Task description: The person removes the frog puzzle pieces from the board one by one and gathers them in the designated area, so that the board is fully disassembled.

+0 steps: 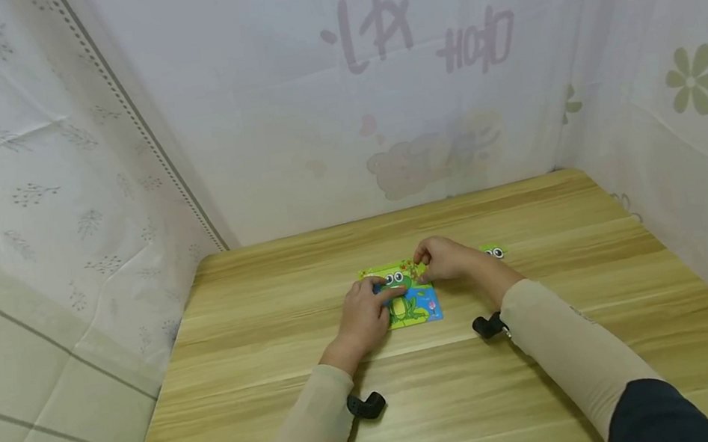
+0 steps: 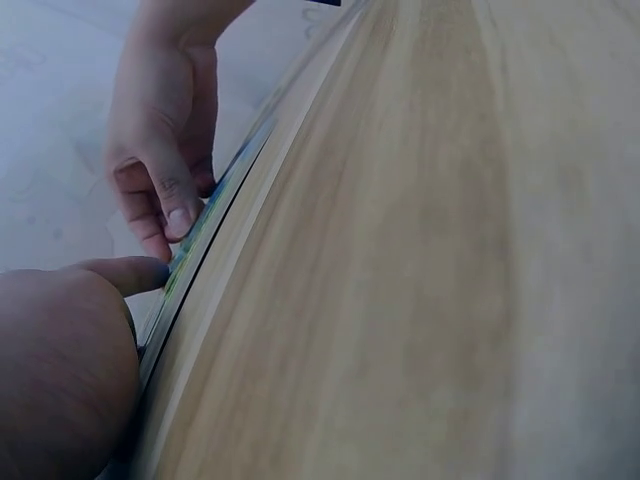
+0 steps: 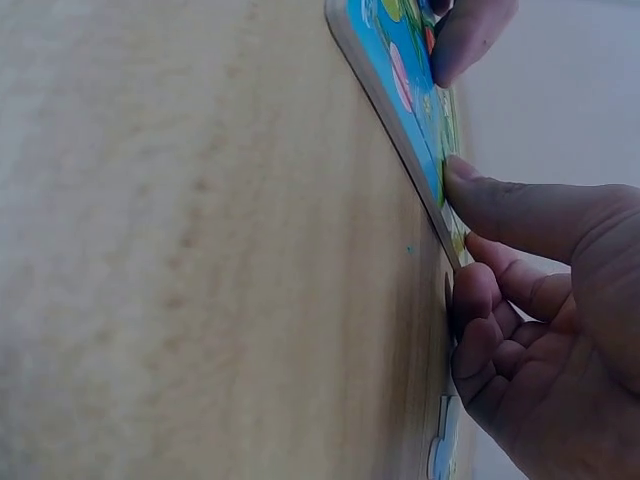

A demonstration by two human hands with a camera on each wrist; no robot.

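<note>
A flat frog puzzle [image 1: 430, 308], green and blue with a big-eyed frog, lies on the table. My left hand [image 1: 363, 314] rests on its left side, fingers reaching across the frog and touching the picture. At the upper right corner my right hand [image 1: 446, 257] grips the edge: in the right wrist view the thumb [image 3: 510, 210] presses on the top face and the other fingers curl at the rim. The puzzle's thick side [image 3: 390, 125] shows there. Seen from the left wrist, the puzzle is almost edge-on and mostly hidden.
A small green piece with cartoon eyes [image 1: 494, 252] lies right of the puzzle, partly behind my right forearm. The wood-grain table [image 1: 267, 278] ends at a back edge before printed white curtains [image 1: 284, 110]. Black wrist cameras [image 1: 366, 406] hang below both sleeves.
</note>
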